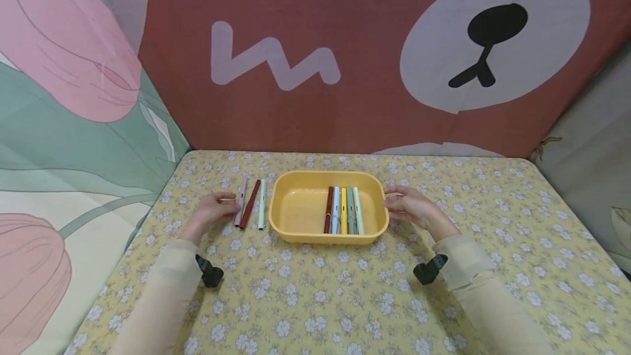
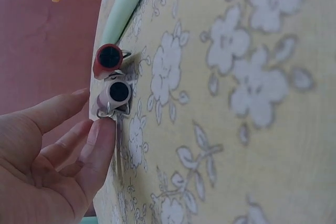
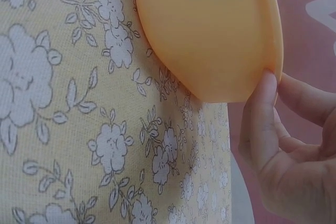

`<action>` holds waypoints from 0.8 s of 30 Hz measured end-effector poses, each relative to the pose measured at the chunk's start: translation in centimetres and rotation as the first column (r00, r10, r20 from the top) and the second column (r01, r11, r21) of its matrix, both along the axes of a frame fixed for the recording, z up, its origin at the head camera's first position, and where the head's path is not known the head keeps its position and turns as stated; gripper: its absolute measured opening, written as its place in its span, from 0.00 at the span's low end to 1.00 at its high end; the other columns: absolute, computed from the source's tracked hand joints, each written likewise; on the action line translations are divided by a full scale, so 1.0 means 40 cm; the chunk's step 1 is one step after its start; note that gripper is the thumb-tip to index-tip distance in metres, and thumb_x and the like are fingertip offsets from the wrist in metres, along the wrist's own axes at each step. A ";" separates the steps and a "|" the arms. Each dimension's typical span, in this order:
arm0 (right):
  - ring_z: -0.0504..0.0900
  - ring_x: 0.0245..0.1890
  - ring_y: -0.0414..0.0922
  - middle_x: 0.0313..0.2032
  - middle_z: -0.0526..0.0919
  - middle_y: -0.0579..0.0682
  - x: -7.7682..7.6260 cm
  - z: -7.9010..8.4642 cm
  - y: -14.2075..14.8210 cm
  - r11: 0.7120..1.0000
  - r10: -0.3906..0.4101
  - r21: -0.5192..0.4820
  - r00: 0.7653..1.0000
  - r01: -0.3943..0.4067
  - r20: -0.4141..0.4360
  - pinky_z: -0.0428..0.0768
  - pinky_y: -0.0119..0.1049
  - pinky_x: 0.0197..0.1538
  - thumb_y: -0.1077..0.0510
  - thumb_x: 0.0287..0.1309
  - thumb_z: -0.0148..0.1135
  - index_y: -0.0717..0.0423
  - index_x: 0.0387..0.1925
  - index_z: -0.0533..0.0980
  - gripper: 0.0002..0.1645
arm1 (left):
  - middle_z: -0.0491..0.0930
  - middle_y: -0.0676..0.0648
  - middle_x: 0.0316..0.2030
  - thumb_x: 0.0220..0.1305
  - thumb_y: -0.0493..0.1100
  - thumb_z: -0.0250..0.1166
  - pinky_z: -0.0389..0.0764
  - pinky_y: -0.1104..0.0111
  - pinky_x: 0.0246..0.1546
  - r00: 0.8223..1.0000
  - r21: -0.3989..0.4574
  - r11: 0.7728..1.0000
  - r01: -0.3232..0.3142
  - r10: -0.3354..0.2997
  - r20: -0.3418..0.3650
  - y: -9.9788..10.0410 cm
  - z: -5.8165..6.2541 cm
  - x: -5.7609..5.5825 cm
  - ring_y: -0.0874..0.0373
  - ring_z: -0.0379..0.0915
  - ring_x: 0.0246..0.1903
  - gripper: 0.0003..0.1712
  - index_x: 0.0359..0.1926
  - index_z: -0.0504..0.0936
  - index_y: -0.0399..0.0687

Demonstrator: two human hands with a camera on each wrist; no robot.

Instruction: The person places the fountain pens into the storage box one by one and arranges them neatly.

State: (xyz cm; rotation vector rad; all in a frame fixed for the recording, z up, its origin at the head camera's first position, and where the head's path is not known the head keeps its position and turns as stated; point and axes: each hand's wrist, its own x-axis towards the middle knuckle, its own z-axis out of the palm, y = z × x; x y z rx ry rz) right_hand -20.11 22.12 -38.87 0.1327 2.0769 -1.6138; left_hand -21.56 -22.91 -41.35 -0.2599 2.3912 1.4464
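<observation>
On the cloth left of the tray lie a lilac pen (image 1: 241,201), a dark red pen (image 1: 250,204) and a pale green pen (image 1: 262,204). My left hand (image 1: 214,210) is beside the lilac pen; in the left wrist view one fingertip (image 2: 105,124) touches that pen (image 2: 113,95), while another finger stays apart from it. At the other side, my right hand (image 1: 411,207) holds the right end of a yellow tray (image 1: 296,239), with fingertips on its wall and rim (image 3: 270,51). Several capped pens (image 1: 344,210) lie side by side in the tray's right half.
A yellow flowered cloth (image 1: 315,300) covers the table. Behind it hangs a reddish-brown backdrop (image 1: 296,119) with a bear's muzzle, and a flower-patterned curtain (image 1: 74,141) borders the left side. Each sleeve carries a small black camera (image 1: 211,274) at the wrist.
</observation>
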 end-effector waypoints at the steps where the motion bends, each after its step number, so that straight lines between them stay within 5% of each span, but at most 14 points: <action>1: 0.82 0.34 0.34 0.39 0.79 0.45 0.000 0.000 0.000 1.000 -0.001 0.003 1.000 0.001 -0.001 0.84 0.26 0.42 0.61 0.67 0.53 0.65 0.68 0.55 0.32 | 0.72 0.29 0.59 0.66 0.38 0.60 0.84 0.65 0.47 1.000 -0.002 1.000 -0.002 0.002 0.001 0.002 0.000 0.000 0.66 0.78 0.37 0.31 0.66 0.63 0.30; 8: 0.83 0.34 0.34 0.40 0.81 0.46 0.001 0.002 -0.001 1.000 -0.008 0.005 1.000 0.008 0.008 0.84 0.27 0.43 0.60 0.67 0.54 0.65 0.69 0.53 0.35 | 0.71 0.29 0.59 0.68 0.41 0.57 0.83 0.59 0.51 1.000 -0.048 0.999 0.008 -0.009 -0.017 0.013 0.000 0.006 0.49 0.79 0.49 0.30 0.66 0.63 0.30; 15: 0.83 0.35 0.34 0.39 0.81 0.45 -0.001 0.001 -0.001 1.000 -0.007 -0.001 1.000 0.007 0.010 0.84 0.25 0.41 0.60 0.67 0.54 0.66 0.69 0.53 0.35 | 0.74 0.30 0.57 0.66 0.43 0.59 0.84 0.61 0.45 1.000 -0.121 0.993 -0.015 0.013 -0.017 0.021 -0.003 -0.001 0.55 0.81 0.41 0.30 0.65 0.67 0.32; 24: 0.83 0.35 0.34 0.39 0.80 0.45 -0.003 -0.001 -0.001 1.000 -0.007 -0.003 1.000 0.007 0.014 0.84 0.26 0.42 0.60 0.67 0.54 0.65 0.69 0.53 0.35 | 0.74 0.29 0.56 0.62 0.40 0.60 0.83 0.67 0.38 1.000 -0.172 0.985 -0.028 0.026 -0.014 0.034 -0.006 -0.012 0.52 0.80 0.41 0.29 0.62 0.69 0.29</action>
